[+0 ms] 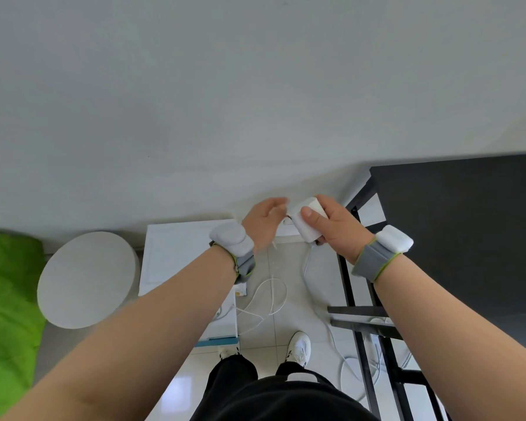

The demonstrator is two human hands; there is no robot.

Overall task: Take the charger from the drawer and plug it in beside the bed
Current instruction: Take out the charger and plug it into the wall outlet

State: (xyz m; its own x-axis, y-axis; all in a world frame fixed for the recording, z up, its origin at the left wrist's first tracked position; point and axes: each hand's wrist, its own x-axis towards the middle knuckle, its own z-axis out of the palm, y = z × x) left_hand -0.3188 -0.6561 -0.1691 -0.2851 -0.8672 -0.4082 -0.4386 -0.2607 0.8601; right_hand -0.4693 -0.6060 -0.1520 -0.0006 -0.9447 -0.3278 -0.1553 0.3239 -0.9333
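Charger (308, 221) sits at twelve o'clock, my right hand (337, 229) curled round it; my left hand (261, 221), at eleven, is blurred, so I cannot tell its grip; cable (274, 296) trails toward six; fetching looks done; plugging in next wants it turned prongs-first and pressed home straight.

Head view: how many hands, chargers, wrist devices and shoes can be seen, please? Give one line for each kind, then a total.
Hands: 2 (left hand, right hand)
Charger: 1
Wrist devices: 2
Shoes: 2
Total: 7
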